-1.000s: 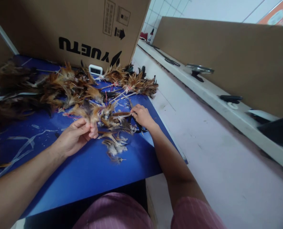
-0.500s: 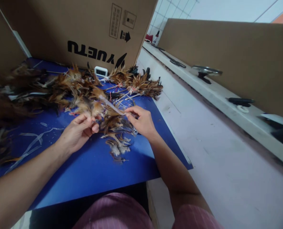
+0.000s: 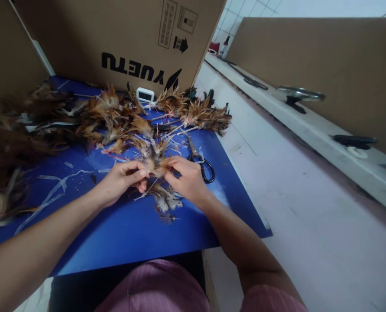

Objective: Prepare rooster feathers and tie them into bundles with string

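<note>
Bunch (image 3: 152,152) of feathers over the blue table (image 3: 131,232), between the hands: toward two o'clock from the left hand (image 3: 126,180), ten from the right hand (image 3: 188,178), both touching it. Left thumb and forefinger pinch its base; right fingertips are drawn in at its right edge, their grip unclear. Long axis roughly six to twelve, plumes fanning toward twelve. Scissors (image 3: 209,172), beside the right hand, point toward eleven.

An upside-down YUETU cardboard box (image 3: 124,39) stands behind a small white digital display (image 3: 145,95), while a bottle (image 3: 224,47) and a pot lid (image 3: 301,93) rest on the pale ledge (image 3: 316,127).
</note>
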Action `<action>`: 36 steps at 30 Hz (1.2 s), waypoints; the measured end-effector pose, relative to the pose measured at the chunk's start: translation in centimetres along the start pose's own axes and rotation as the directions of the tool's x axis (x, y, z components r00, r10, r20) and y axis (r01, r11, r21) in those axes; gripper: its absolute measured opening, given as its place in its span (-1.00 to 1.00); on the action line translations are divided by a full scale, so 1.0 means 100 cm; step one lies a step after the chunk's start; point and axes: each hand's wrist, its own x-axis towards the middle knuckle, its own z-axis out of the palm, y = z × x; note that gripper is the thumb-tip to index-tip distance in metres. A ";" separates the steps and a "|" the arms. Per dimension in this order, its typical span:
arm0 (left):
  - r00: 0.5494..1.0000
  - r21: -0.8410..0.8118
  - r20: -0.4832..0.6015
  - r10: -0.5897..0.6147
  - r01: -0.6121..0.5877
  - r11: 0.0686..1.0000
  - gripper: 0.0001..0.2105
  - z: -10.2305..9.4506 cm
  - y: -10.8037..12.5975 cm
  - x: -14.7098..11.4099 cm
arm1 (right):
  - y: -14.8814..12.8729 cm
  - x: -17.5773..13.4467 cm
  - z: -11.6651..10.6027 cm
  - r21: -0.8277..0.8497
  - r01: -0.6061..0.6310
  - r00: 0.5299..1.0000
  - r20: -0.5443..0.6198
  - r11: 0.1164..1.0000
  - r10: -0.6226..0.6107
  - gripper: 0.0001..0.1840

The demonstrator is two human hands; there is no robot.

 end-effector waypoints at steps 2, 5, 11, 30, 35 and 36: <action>0.999 0.032 -0.036 0.017 -0.016 0.999 -0.79 -0.001 -0.002 0.001 | 0.001 0.000 0.002 -0.039 0.029 0.999 -0.029 0.999 -0.030 -0.79; 0.996 0.031 -0.075 0.048 -0.046 0.998 -0.79 -0.001 -0.003 0.001 | 0.003 -0.001 0.003 -0.102 0.021 0.999 -0.031 0.995 -0.024 -0.80; 0.993 -0.020 -0.104 0.051 -0.054 0.998 -0.80 0.001 0.001 -0.001 | 0.003 -0.001 0.000 -0.104 -0.074 0.997 -0.008 0.992 0.074 -0.82; 0.995 -0.141 -0.102 -0.012 -0.003 0.990 -0.79 -0.003 0.006 -0.001 | 0.007 -0.004 -0.006 0.042 -0.182 0.983 0.015 0.982 0.182 -0.82; 0.995 -0.148 -0.100 -0.023 0.008 0.989 -0.79 -0.002 0.005 -0.001 | 0.011 -0.006 -0.006 -0.010 -0.190 0.981 0.037 0.982 0.190 -0.84; 0.995 -0.145 -0.097 -0.023 0.009 0.989 -0.80 -0.002 0.005 -0.001 | 0.012 -0.007 -0.005 -0.031 -0.180 0.982 0.047 0.983 0.182 -0.84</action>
